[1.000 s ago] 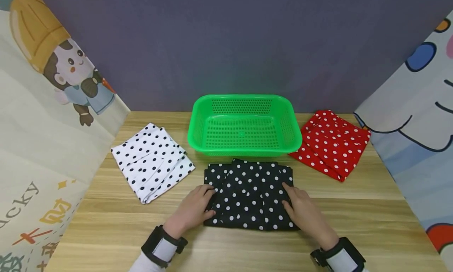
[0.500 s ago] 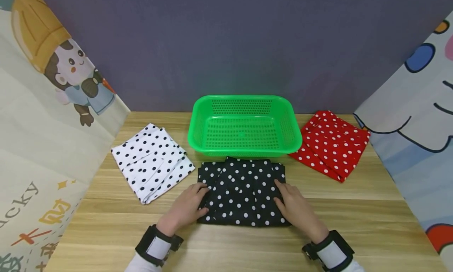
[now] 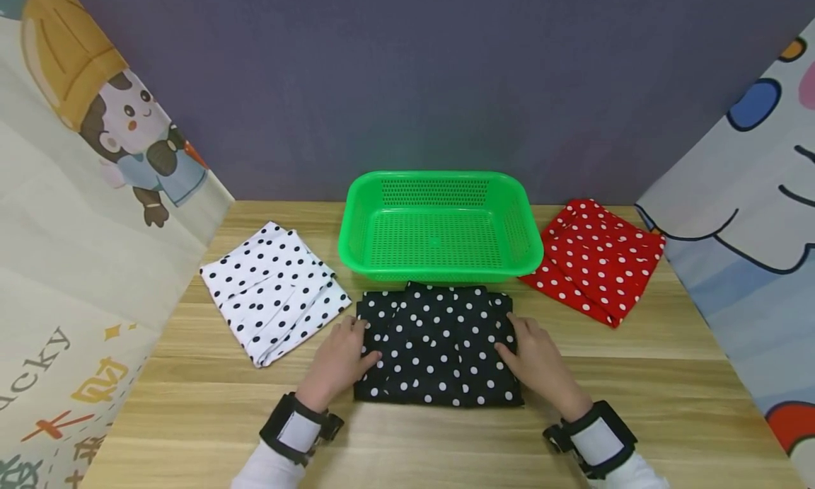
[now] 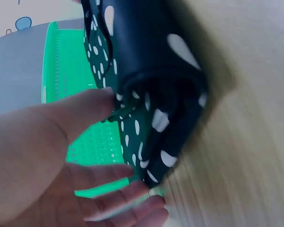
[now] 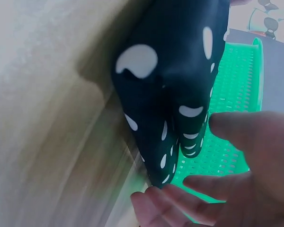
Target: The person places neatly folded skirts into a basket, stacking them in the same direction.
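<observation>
1. Head view: you have three folded polka-dot cloths and one basket on the desk (image 3: 637, 376). The black cloth with white dots (image 3: 438, 347) lies at the middle of the desk, toward the near edge. Its far edge is just in front of the green plastic basket (image 3: 439, 185), which stands at the middle of the far edge. The white cloth with black dots (image 3: 274, 291) lies toward the left edge, and the red cloth with white dots (image 3: 598, 259) lies toward the far right corner. Both are well apart from your hands. Your left hand (image 3: 337, 361) grips the black cloth's left edge, thumb on top. Your right hand (image 3: 541, 361) grips its right edge the same way. Cartoon-printed sheets stand along the desk's left and right edges.

2. Left wrist view: your left hand (image 4: 52, 156) is spread fairly wide, thumb against the folded edge of the black cloth (image 4: 156, 61) and fingers reaching under it. The basket (image 4: 66, 85) shows behind. The picture is blurred.

3. Right wrist view: your right hand (image 5: 236, 165) mirrors that, thumb by the black cloth's (image 5: 180, 66) edge and fingertips (image 5: 154, 201) below it. The basket (image 5: 236, 75) lies beyond.
</observation>
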Demonstrator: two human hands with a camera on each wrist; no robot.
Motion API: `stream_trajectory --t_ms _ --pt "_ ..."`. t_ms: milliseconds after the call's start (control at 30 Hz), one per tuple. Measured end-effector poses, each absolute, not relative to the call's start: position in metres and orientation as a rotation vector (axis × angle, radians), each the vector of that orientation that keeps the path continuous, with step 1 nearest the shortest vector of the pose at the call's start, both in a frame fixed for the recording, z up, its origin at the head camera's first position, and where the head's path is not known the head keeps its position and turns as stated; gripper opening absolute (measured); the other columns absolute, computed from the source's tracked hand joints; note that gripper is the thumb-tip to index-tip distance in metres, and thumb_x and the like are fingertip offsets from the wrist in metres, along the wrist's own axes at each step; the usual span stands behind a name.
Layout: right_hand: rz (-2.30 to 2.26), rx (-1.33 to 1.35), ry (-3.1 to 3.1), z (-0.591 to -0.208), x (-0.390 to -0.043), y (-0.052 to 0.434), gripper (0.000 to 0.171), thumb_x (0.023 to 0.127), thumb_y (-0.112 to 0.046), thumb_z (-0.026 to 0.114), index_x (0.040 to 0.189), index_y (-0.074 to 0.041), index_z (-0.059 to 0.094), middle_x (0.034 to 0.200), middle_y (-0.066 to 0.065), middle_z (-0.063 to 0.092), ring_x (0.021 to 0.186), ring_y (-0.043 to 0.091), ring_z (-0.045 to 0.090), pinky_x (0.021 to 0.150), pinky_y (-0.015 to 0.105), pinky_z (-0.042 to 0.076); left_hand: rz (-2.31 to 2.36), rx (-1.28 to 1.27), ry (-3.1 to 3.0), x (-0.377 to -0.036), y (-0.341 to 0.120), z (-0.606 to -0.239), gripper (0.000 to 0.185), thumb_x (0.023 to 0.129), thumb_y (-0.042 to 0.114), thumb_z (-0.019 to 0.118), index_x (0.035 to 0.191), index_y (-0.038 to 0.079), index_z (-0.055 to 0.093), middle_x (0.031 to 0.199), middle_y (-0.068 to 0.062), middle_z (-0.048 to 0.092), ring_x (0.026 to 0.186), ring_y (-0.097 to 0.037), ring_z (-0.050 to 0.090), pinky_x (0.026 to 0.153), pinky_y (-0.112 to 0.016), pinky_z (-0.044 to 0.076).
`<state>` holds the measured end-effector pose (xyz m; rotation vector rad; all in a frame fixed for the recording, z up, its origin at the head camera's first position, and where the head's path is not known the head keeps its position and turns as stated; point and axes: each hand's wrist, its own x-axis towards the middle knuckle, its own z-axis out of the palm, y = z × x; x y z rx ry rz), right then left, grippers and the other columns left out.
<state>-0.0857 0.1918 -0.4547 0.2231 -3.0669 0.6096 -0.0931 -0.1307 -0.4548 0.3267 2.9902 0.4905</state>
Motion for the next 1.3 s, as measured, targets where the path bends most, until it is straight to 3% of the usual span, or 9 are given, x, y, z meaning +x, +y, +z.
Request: stream_trajectory --t_ms 300,667,967,1200,1300 --pt "0.666 0.049 -3.218 -0.451 -0.094 0.187 0.07 0.081 -0.029 0.067 0.13 0.013 0.039 0.114 0.03 0.047 0.093 0.038 0.054 0.08 0.053 0.049 0.505 0.125 2.968 -0.1 -0.121 -0.451 0.078 0.072 0.042 0.075 0.123 -0.011 0.049 0.115 -0.026 0.049 0.099 -0.035 0.053 0.082 -0.045 0.049" --pt "0.686 -0.052 -3.323 -0.452 -0.099 0.182 0.07 0.082 -0.026 0.066 0.128 0.017 0.037 0.117 0.033 0.041 0.089 0.038 0.055 0.077 0.051 0.051 0.524 -0.011 2.918 -0.107 -0.108 -0.449 0.073 0.066 0.031 0.081 0.116 -0.015 0.052 0.109 -0.029 0.049 0.083 -0.031 0.054 0.065 -0.04 0.051" --pt "0.81 -0.13 -3.327 -0.455 -0.102 0.178 0.071 0.083 -0.021 0.065 0.132 0.015 0.03 0.12 0.035 0.037 0.088 0.038 0.055 0.074 0.049 0.053 0.599 -0.005 2.895 -0.108 -0.103 -0.45 0.065 0.067 0.019 0.079 0.116 -0.014 0.052 0.105 -0.025 0.049 0.072 -0.025 0.053 0.055 -0.032 0.048" --pt "0.897 -0.205 -3.335 -0.459 -0.102 0.175 0.066 0.085 -0.017 0.06 0.135 0.012 0.026 0.129 0.033 0.043 0.107 0.042 0.053 0.084 0.052 0.048 0.629 0.04 2.902 -0.107 -0.099 -0.452 0.055 0.071 0.01 0.075 0.115 -0.013 0.051 0.096 -0.023 0.055 0.071 -0.027 0.056 0.056 -0.035 0.048" --pt "0.923 -0.214 -3.329 -0.46 -0.101 0.175 0.062 0.086 -0.016 0.058 0.133 0.012 0.028 0.126 0.033 0.046 0.101 0.037 0.057 0.081 0.049 0.05 0.646 0.047 2.892 -0.108 -0.099 -0.453 0.053 0.072 0.008 0.072 0.116 -0.013 0.05 0.094 -0.023 0.059 0.072 -0.029 0.058 0.056 -0.036 0.049"
